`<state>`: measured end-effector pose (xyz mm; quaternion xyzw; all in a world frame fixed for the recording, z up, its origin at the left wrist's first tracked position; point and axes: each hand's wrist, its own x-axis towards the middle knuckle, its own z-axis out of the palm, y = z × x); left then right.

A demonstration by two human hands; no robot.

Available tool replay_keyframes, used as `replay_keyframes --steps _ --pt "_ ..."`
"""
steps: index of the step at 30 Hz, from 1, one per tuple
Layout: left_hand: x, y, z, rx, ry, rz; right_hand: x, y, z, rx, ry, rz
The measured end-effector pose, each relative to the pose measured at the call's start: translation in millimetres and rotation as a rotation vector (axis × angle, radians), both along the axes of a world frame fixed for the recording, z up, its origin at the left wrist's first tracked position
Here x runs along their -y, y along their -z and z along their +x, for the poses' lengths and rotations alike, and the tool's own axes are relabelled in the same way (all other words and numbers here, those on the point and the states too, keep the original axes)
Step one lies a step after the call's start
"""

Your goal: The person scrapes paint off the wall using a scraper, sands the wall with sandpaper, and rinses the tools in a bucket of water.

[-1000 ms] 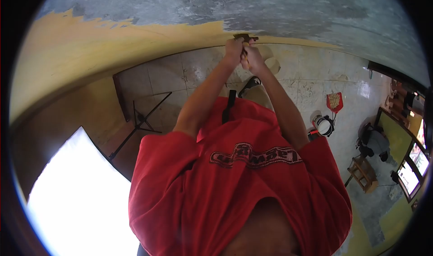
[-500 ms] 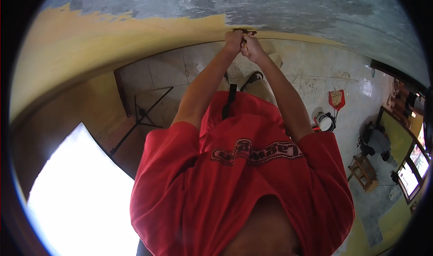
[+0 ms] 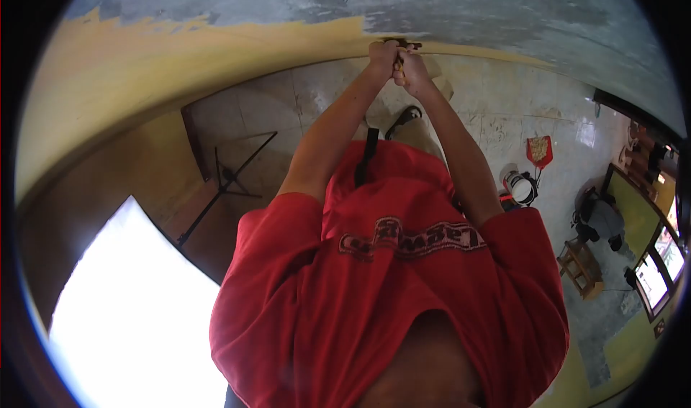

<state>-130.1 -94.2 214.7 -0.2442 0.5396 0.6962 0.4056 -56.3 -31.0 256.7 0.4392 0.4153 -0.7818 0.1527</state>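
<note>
Both of my hands are closed on what looks like a scraper [image 3: 411, 45], its dark head at the wall. My left hand [image 3: 382, 55] wraps around it close to the head. My right hand [image 3: 415, 73] is closed right beside it, where a bit of yellowish handle shows between the fingers. Most of the tool is hidden by my hands. The head lies at the lower part of the wall, where a yellow painted area [image 3: 288, 39] meets a rough grey bare area [image 3: 475, 12].
On the tiled floor to the right are a red dustpan [image 3: 538, 151] with pale flakes and a white bucket [image 3: 520, 187]. Farther right stand a small wooden stool [image 3: 579, 270] and a crouching person [image 3: 601, 217]. A black tripod stand [image 3: 227, 181] and bright white panel [image 3: 133, 314] are left.
My hands and the tool have shifted slightly to the right and up along the wall. Both hands keep their hold.
</note>
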Motion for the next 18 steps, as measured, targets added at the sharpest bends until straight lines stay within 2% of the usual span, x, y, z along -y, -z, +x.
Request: replay_keyframes --steps 1,2,3,4,5,7,8,9,11,12,14,15,16,17,18 --pt "-4.0 -24.9 -3.3 -0.014 0.000 0.016 -9.5 -14.4 -18.8 -0.062 -0.002 -0.076" --pt "4.9 -49.3 5.1 -0.057 0.020 0.006 -2.3 -28.8 -11.5 -0.012 0.001 0.027" --pt "13.6 -70.3 12.6 -0.097 0.046 -0.011 3.7 -44.9 -0.2 -0.013 0.003 0.020" --pt "5.7 -64.2 22.1 -0.232 -0.123 0.054 5.6 -56.2 6.0 -0.043 -0.016 0.038" --pt "4.8 -55.3 11.1 -0.241 -0.117 0.053 7.2 -62.6 8.9 -0.073 -0.025 0.056" --pt "4.0 -38.1 6.7 -0.022 0.148 -0.090 -5.3 -9.1 7.4 -0.101 -0.017 -0.047" --pt "3.5 -23.6 8.8 -0.128 0.079 0.023 -20.6 6.6 -7.5 -0.166 -0.020 -0.133" --pt "-6.6 -40.7 8.3 -0.147 0.078 0.042 -26.4 -4.1 -10.2 -0.184 -0.023 -0.113" --pt "2.6 -81.2 22.4 -0.237 -0.060 0.001 -1.1 -42.6 6.7 -0.106 0.038 0.116" --pt "2.4 -71.4 11.3 -0.249 -0.060 -0.004 -4.5 -68.3 8.6 -0.037 -0.053 0.049" --pt "0.0 -24.9 25.0 -0.110 0.005 -0.146 -7.2 -29.1 17.6 -0.036 -0.050 -0.017" --pt "-11.4 -17.8 12.2 -0.081 0.034 -0.198 -18.5 -16.8 3.1 -0.093 -0.055 -0.056" --pt "-10.0 -32.1 6.8 0.042 0.011 -0.081 -18.6 -25.7 -3.0 -0.019 -0.049 -0.072" --pt "-8.6 -45.6 19.5 0.046 0.011 -0.081 -19.1 -36.2 8.9 -0.015 -0.048 -0.073" --pt "-6.3 -69.5 27.3 -0.027 -0.095 0.013 -16.3 -66.4 15.1 -0.008 -0.084 -0.075"
